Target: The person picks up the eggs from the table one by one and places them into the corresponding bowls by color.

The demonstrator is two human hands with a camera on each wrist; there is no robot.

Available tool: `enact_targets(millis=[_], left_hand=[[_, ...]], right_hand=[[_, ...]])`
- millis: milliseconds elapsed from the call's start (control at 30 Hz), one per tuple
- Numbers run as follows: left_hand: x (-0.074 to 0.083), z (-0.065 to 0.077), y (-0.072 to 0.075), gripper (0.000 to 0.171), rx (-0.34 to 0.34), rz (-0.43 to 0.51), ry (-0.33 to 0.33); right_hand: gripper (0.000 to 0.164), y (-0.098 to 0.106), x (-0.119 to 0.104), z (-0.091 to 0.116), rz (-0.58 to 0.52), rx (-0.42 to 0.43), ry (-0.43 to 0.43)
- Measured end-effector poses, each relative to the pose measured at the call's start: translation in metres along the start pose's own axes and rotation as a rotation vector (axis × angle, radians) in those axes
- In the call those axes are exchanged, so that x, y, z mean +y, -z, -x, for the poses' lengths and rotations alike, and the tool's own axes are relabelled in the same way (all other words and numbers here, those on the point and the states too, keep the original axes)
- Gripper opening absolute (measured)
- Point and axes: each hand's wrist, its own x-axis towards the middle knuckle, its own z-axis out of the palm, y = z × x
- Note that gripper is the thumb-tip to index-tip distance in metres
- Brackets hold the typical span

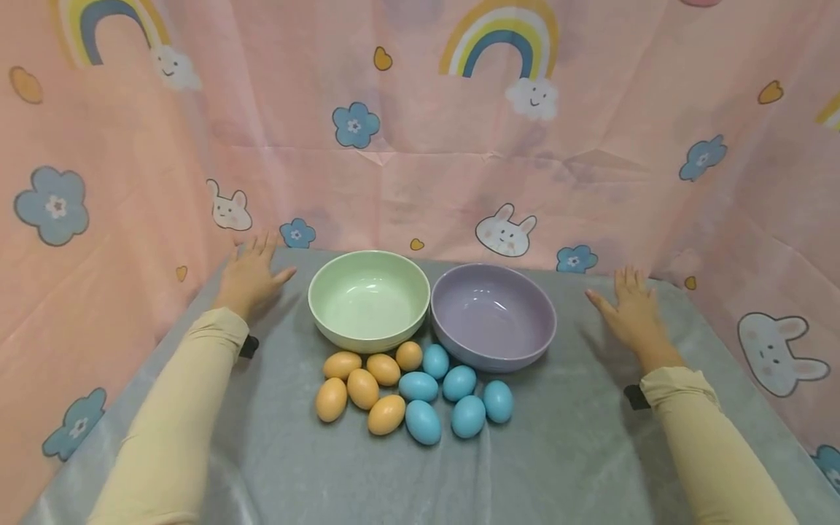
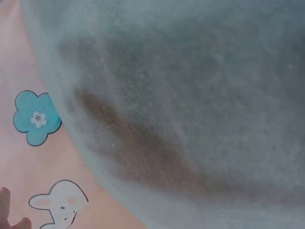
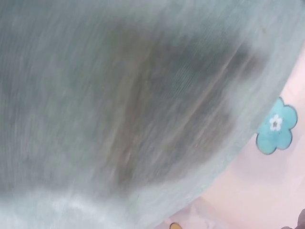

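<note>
My left hand (image 1: 251,277) is spread with straight fingers at the left of the light green bowl (image 1: 369,302), apart from it and holding nothing. To the right of the purple bowl (image 1: 494,317), my right hand (image 1: 631,313) likewise has its fingers extended, with nothing in it. The two bowls stand side by side, and no eggs show inside them. In front of the green bowl lie several orange eggs (image 1: 362,389). Several blue eggs (image 1: 459,383) lie beside them, mostly before the purple bowl. Only fingertips (image 2: 5,207) enter the left wrist view, at its lower left corner.
A grey cloth (image 1: 367,481) covers the table. Pink printed curtains (image 1: 407,182) rise behind it and along both sides. Dark wrist cameras (image 1: 249,346) sit under the cuffs of the pale yellow sleeves. Hand shadows fall on the cloth in both wrist views.
</note>
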Motion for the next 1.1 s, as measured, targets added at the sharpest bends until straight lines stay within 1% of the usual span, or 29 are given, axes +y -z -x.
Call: enact_targets(millis=[200,333,533,767,833,1100], left_hand=[[0.000,0.005,0.003,0.086,0.010,-0.014,-0.020],[0.000,0.008,0.004,0.085,0.011,0.004,-0.027],[-0.001,0.013,0.005,0.085,0.001,0.048,-0.030],[0.000,0.018,0.001,0.089,0.039,0.142,-0.053],[0.001,0.020,0.000,0.090,0.037,0.159,-0.055],[0.008,0.030,0.000,0.091,0.027,0.202,-0.050]], right_hand=[[0.091,-0.003,-0.010,0.001,-0.110,0.007,0.023],[0.091,-0.005,-0.014,0.002,-0.159,0.010,0.025],[0.088,-0.008,-0.021,0.006,-0.229,0.004,0.012],[0.084,-0.010,-0.031,0.012,-0.311,-0.014,0.000],[0.083,-0.010,-0.035,0.013,-0.331,-0.020,-0.002],[0.082,-0.014,-0.042,0.019,-0.376,-0.056,-0.065]])
